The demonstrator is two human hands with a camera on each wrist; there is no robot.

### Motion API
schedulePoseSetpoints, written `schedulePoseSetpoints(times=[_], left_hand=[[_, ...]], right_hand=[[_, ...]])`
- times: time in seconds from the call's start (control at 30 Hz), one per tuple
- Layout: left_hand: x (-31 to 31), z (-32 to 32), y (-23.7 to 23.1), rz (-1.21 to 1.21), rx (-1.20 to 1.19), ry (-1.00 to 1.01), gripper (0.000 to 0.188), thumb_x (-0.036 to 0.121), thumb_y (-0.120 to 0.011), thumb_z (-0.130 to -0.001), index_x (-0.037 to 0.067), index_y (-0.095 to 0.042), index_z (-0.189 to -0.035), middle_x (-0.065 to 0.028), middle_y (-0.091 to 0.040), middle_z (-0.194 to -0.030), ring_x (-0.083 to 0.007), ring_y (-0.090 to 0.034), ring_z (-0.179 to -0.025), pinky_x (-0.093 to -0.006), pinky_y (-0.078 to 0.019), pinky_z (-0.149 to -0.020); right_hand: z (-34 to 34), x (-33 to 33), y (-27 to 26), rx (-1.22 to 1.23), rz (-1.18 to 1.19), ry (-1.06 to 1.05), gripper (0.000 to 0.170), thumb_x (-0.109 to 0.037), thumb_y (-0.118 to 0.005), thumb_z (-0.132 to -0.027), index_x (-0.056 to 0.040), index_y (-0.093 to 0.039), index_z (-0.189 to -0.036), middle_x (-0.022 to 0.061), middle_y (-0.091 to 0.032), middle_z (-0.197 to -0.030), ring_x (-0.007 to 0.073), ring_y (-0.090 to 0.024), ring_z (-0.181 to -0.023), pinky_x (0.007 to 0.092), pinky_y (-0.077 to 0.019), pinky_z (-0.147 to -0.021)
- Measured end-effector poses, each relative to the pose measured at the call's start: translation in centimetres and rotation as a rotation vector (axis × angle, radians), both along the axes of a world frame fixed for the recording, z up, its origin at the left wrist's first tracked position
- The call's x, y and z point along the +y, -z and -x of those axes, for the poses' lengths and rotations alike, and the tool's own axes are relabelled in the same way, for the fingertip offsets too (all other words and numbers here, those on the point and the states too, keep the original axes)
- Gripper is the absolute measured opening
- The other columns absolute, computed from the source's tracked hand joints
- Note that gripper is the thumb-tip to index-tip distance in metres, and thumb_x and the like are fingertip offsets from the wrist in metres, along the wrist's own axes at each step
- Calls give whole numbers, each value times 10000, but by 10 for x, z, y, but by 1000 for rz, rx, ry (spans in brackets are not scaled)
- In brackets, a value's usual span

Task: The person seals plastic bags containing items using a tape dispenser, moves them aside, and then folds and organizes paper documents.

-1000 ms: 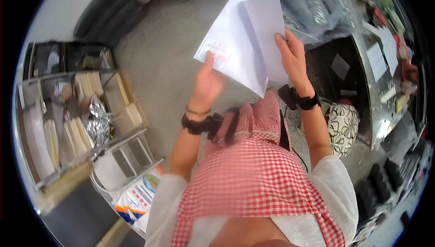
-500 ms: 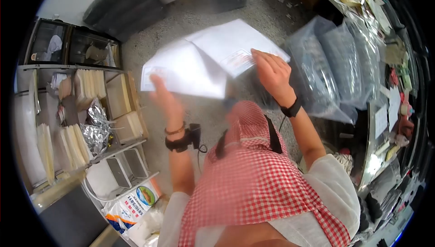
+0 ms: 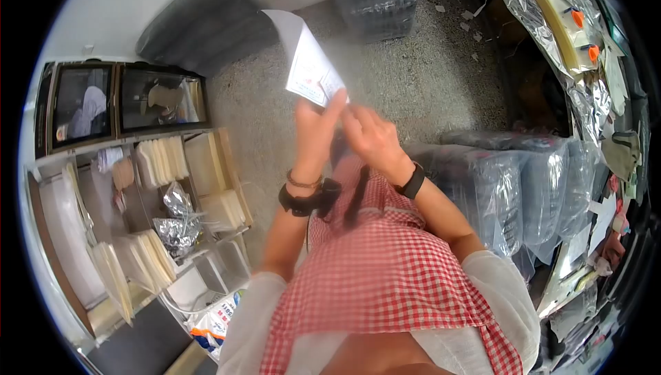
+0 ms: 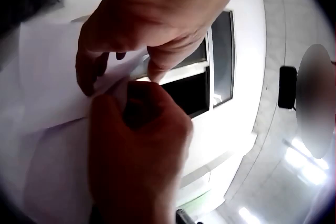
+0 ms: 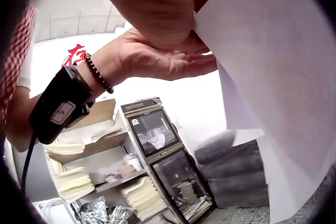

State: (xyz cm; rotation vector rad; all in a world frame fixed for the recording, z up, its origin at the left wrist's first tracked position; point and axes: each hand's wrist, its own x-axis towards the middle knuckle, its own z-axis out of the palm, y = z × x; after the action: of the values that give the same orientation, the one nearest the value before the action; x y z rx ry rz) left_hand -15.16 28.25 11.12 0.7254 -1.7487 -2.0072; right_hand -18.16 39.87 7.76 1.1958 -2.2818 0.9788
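White paper sheets (image 3: 306, 55) with a printed, stamp-like corner stand up from both hands, their far end curling over. My left hand (image 3: 315, 131) pinches the lower edge, thumb along the printed corner. Right beside it, my right hand (image 3: 375, 140) grips the same edge with curled fingers. The left wrist view has the left hand (image 4: 157, 16) above the right hand (image 4: 142, 155), fingertips meeting at a fold of the paper (image 4: 52, 77). In the right wrist view, more than one layer of paper (image 5: 273, 50) hangs beyond the hands.
A shelf unit (image 3: 237, 168) with stacked cream-coloured boards and crumpled foil stands left, beside a glass-door cabinet (image 3: 76, 103). Plastic-wrapped dark bundles (image 3: 492, 193) lie right, near a foil-covered cluttered table (image 3: 551, 38). More wrapped stacks (image 3: 379, 3) stand at the back.
The sheets were spread wide between hands held apart; now they are gathered narrow and upright. Both hands have come together at the lower edge. The head view has shifted.
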Motion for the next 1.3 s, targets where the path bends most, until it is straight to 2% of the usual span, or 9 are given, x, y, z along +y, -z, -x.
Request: schedulePoseSetpoints(times=[0.2, 0.3, 0.4, 0.5, 0.57, 0.7, 0.97, 1.17, 1.3], left_hand=[[-76, 117, 21, 231, -75, 166, 194, 107, -670, -821, -56, -667, -926, -65, -678, -786, -102, -599, -686, -275, -485, -616], [-105, 183, 9, 411, -133, 399, 209, 98, -695, -785, -24, -675, -954, -84, -691, -793, -107, -618, -691, -276, -492, -618], [-125, 233, 5, 419, -123, 584, 263, 19, -684, -777, -29, -636, -1032, -94, -683, -903, -115, -627, -808, -271, -503, -719], [-141, 271, -3, 339, -114, 639, 302, -15, -666, -792, -50, -598, -1085, -89, -665, -992, -112, -611, -886, -272, -501, -784], [-153, 287, -9, 189, -97, 639, 294, -7, -661, -799, -55, -595, -1082, -86, -660, -995, -112, -607, -888, -277, -498, -789], [-170, 314, -13, 450, -124, 522, 273, -2, -646, -796, -40, -590, -1060, -86, -658, -947, -121, -600, -855, -286, -484, -761], [-175, 335, -24, 823, -214, 355, 201, -4, -627, -738, -55, -511, -894, -211, -538, -817, -423, -522, -758, -402, -419, -653], [-171, 346, -36, 625, -378, 410, 239, -2, -629, -728, -36, -496, -923, -222, -541, -862, -432, -522, -808, -416, -416, -685], [-174, 361, -32, 626, -398, 389, 259, -2, -626, -735, -29, -509, -964, -211, -557, -862, -399, -548, -803, -401, -425, -693]], right_hand=[[134, -26, -20, 44, 85, -157, 450, -232, -689, -711, -20, -557, -1086, 114, -586, -1050, 262, -605, -876, 365, -488, -737], [230, -56, -48, 100, 109, 18, 540, -294, -708, -725, -44, -546, -1176, 134, -582, -1122, 303, -540, -1069, 420, -401, -923], [332, -83, -58, -77, 159, -187, 509, -324, -710, -751, -54, -557, -1155, 130, -602, -1092, 300, -507, -1111, 443, -341, -972], [408, -93, -67, -983, -27, -586, 408, -226, -711, -780, -30, -552, -1100, 113, -651, -933, 278, -603, -909, 374, -457, -822], [424, -110, -61, -770, 46, -469, 287, -135, -699, -766, -37, -593, -1014, 80, -642, -874, 280, -608, -801, 364, -479, -741], [426, -140, -52, 39, 108, -269, 224, -159, -709, -712, -104, -639, -918, 29, -614, -949, 229, -582, -868, 349, -453, -749], [432, -165, -35, -12, -3, -557, 153, -138, -650, -723, -46, -580, -824, 57, -605, -773, 227, -600, -676, 345, -492, -597], [454, -170, -21, -401, -136, -656, 128, -121, -622, -767, -8, -566, -795, 92, -622, -759, 253, -625, -676, 348, -502, -584], [471, -176, -20, -866, 96, -662, 140, -132, -636, -816, -8, -615, -877, 115, -637, -795, 214, -632, -705, 300, -503, -617]])
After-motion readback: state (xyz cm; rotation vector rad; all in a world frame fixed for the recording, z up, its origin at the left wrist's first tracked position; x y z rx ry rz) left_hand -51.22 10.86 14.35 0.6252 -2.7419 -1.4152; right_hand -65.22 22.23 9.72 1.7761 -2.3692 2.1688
